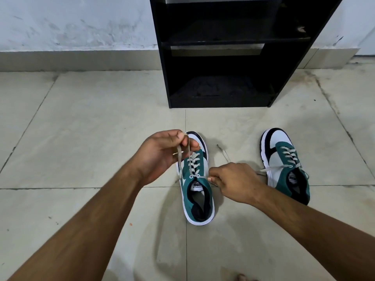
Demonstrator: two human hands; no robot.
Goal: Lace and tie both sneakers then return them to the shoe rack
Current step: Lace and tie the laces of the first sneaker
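Two green, white and dark blue sneakers stand on the tiled floor, toes toward the rack. The left sneaker [197,197] lies between my hands, laced up to its top eyelets. My left hand [162,153] pinches a looped strand of its grey lace [189,157] above the toe. My right hand [233,181] grips the other lace end beside the tongue; the loose tip trails behind it on the floor. The right sneaker [284,163] stands apart to the right, laced, with its lace ends lying loose. The black shoe rack [221,41] stands ahead against the wall.
The rack's lower shelves are dark and look bare. A white wall with a tiled skirting [77,59] runs behind it. Bare floor tiles spread on both sides of the shoes. A toe shows at the bottom edge [242,277].
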